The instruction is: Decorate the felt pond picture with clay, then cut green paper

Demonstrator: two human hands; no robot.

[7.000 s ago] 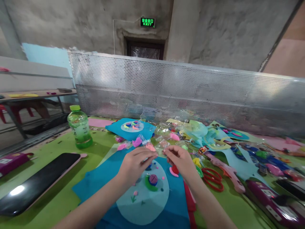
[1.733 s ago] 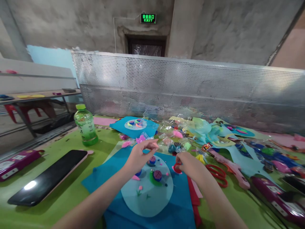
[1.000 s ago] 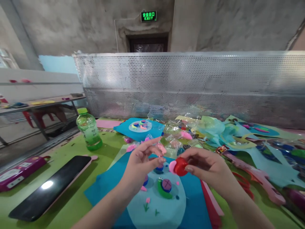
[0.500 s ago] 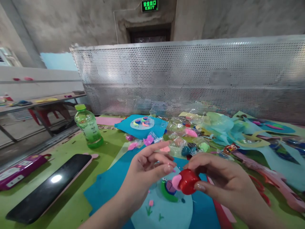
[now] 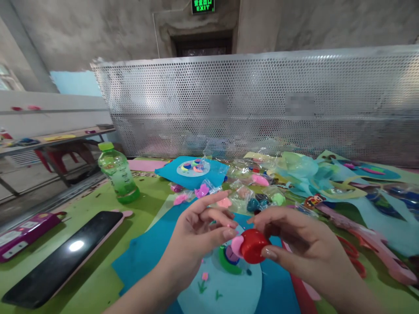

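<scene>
My right hand (image 5: 296, 244) grips a shiny red rounded piece (image 5: 254, 246) between thumb and fingers. A pink lump of modelling clay (image 5: 237, 247) sticks out from its left end. To the left, my left hand (image 5: 199, 231) has its thumb and curled fingertips close together, with a tiny pink bit of clay (image 5: 228, 226) showing at the thumb tip; the index finger is stretched out. Beneath both hands lies a pale blue paper disc (image 5: 229, 292) on darker blue paper (image 5: 147, 253). On the disc are a green and purple clay snail (image 5: 225, 261) and a pink clay flower (image 5: 204, 276).
A phone (image 5: 62, 259), a purple power strip (image 5: 29, 235) and a green-capped bottle (image 5: 118, 174) stand at left. Bagged clay (image 5: 260, 179) and another blue paper picture (image 5: 163, 171) lie behind. Red-handled scissors (image 5: 355, 257) and a pink strip-like object (image 5: 369, 237) are at right.
The view has shifted slightly, moving everything a little to the left. Both hands keep nearly the same pose, and the red piece stays in my right hand.
</scene>
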